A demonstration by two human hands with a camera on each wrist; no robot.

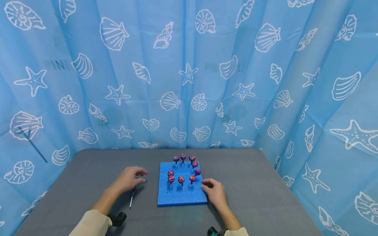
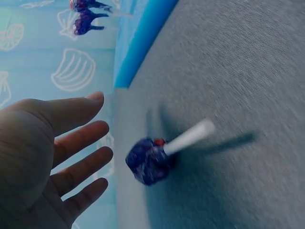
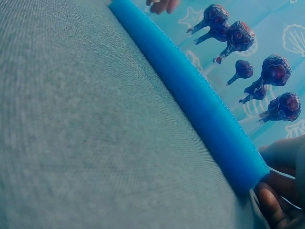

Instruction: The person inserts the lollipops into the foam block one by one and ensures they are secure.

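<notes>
left hand (image 1: 129, 179) above loose lollipop (image 1: 133, 193) | right hand (image 1: 215, 191) touching foam board (image 1: 180, 196)

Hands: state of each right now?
Left hand: open, above the loose lollipop, holding nothing.
Right hand: fingers curled at the foam board edge; grip cannot be told.

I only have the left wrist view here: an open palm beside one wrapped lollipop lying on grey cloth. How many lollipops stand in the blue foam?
Observer: Nine wrapped lollipops stand upright in the flat blue foam square, seen from the head view.
Operator: Where is the other hand?
Observer: The right hand rests at the foam's right edge, fingertips touching its corner.
Operator: Does the left hand have a grip on the loose lollipop?
Observer: No. The left hand hovers open just above the purple-wrapped loose lollipop, which lies on the grey table.
</notes>
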